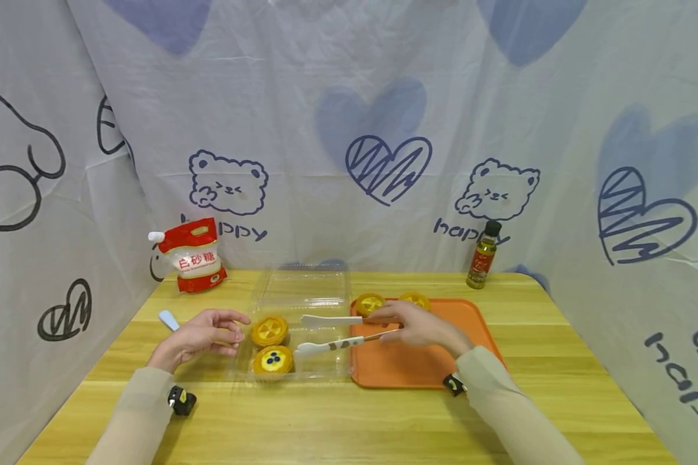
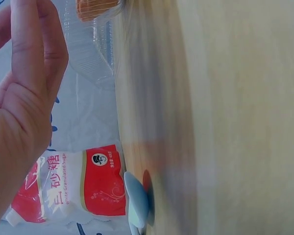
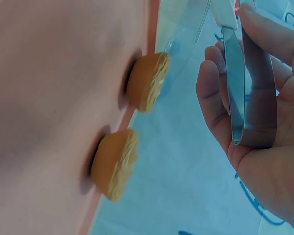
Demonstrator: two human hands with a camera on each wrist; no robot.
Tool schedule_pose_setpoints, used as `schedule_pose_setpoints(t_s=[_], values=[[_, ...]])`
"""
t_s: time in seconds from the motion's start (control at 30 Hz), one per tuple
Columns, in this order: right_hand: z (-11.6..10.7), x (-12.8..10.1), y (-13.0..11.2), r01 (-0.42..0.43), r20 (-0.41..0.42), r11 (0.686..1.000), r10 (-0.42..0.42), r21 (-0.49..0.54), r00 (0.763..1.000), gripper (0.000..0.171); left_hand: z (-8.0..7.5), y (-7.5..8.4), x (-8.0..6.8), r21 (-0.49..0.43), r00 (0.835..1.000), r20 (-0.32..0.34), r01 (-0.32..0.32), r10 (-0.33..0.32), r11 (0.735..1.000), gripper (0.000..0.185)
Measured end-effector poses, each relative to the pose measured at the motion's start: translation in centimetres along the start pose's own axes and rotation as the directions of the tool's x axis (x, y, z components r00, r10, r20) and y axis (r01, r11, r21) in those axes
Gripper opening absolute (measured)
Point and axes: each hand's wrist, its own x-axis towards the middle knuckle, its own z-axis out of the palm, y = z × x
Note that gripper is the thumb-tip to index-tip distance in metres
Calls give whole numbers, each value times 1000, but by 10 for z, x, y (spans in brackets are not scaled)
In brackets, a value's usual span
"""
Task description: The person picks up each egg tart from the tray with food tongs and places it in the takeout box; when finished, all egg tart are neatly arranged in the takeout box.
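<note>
My right hand [image 1: 414,321] holds a pair of metal tongs with white tips [image 1: 326,345]. Its thumb and fingers lie on either side of the bent metal band [image 3: 259,107] in the right wrist view. The spread tips extend left over a clear plastic box [image 1: 326,369], nothing between them. Inside that box sit a tart with a patterned top [image 1: 269,331] and a tart with dark berries [image 1: 273,360]. Beside the box's left side hovers my left hand [image 1: 206,332], fingers loosely bent and holding nothing. Two more tarts [image 3: 148,82] stand at the far edge of an orange tray [image 1: 407,361].
The box's clear lid [image 1: 302,284] stands raised behind it. A red and white sugar bag [image 1: 198,258] is at the back left, with a pale blue handle-like object [image 1: 169,320] before it. At the back right stands a bottle with a black cap [image 1: 481,258].
</note>
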Motion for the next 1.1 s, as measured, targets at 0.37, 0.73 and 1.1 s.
schedule_pose_setpoints(t_s=[0.37, 0.73, 1.1], values=[[-8, -23, 14, -100, -48, 990, 105, 98, 993, 41, -1, 0, 0, 5, 1000, 0, 2, -2, 1000, 52], [-17, -46, 28, -113, -100, 979, 131, 172, 986, 41, -1, 1, 1, 13, 1000, -6, 6, -6, 1000, 51], [-27, -69, 34, -151, -193, 971, 186, 184, 963, 41, -3, 1, 3, 11, 1000, 9, 3, -3, 1000, 52]])
